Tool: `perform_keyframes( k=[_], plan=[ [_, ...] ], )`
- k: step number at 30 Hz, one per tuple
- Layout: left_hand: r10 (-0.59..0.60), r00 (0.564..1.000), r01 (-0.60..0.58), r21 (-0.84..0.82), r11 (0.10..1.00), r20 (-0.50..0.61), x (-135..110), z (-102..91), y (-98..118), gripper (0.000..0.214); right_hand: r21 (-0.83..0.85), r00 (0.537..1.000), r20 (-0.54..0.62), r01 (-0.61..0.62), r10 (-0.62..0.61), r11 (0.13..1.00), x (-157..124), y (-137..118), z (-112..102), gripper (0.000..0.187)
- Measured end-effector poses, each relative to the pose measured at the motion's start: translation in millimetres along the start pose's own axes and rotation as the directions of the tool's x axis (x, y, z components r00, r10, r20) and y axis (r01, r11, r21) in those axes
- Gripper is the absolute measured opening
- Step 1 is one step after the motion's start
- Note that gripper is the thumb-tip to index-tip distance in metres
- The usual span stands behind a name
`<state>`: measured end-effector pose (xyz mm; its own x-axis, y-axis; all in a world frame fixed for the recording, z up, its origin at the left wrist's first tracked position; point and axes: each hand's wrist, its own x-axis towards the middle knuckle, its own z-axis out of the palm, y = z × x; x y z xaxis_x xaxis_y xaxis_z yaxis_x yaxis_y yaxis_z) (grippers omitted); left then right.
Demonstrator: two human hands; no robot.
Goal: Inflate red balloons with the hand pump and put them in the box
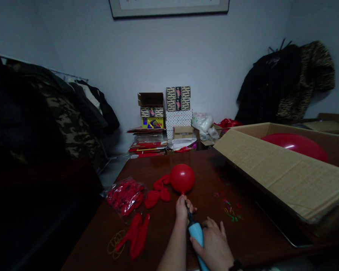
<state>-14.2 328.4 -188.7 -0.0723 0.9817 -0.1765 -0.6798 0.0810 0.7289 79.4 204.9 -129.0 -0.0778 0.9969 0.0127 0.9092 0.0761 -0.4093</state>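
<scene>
A round, partly inflated red balloon stands above the table with its neck at the black nozzle of a blue hand pump. My left hand is closed around the balloon's neck and the nozzle tip. Against the blue barrel lies my right hand, thumb over the pump and its other fingers along the right side, some of them partly stretched. The pump's lower end runs out of view. Left of the balloon are several limp red balloons, and more limp balloons lie nearer me.
A clear bag of red balloons and yellow rubber bands are on the table's left. Small coloured bands lie to the right. An open cardboard box with a large red balloon and a dark flat device occupy the right side.
</scene>
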Motion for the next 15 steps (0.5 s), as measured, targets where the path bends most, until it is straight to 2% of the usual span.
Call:
perform_keyframes(
  k=[4, 8, 11, 13, 15],
  plan=[
    [0.024, 1.000, -0.024, 0.001, 1.000, -0.007, -4.7, 2.0, 0.5, 0.040, -0.047, 0.999, 0.042, -0.002, 0.004, 0.999, -7.2, 3.3, 0.4, 0.053],
    [0.056, 0.998, -0.056, -0.010, 0.998, -0.020, -7.6, 2.0, 1.3, 0.039, -0.099, 0.997, 0.077, -0.001, 0.008, 0.995, -14.6, 5.9, -0.7, 0.052],
    [0.063, 0.998, -0.063, -0.014, 0.998, -0.015, -8.1, 1.8, 2.1, 0.039, -0.121, 0.996, 0.094, 0.018, -0.007, 0.992, -23.5, 18.4, 6.7, 0.055],
    [0.058, 0.998, -0.059, -0.013, 0.998, -0.017, -8.2, 2.2, 2.5, 0.039, -0.136, 0.993, 0.114, 0.041, -0.026, 0.990, -31.2, 33.5, 17.6, 0.045],
    [0.053, 0.998, -0.053, -0.020, 0.998, -0.023, -8.3, 2.5, 2.6, 0.039, -0.156, 0.998, 0.056, 0.035, -0.027, 0.987, -41.0, 50.5, 30.9, 0.030]
  ],
)
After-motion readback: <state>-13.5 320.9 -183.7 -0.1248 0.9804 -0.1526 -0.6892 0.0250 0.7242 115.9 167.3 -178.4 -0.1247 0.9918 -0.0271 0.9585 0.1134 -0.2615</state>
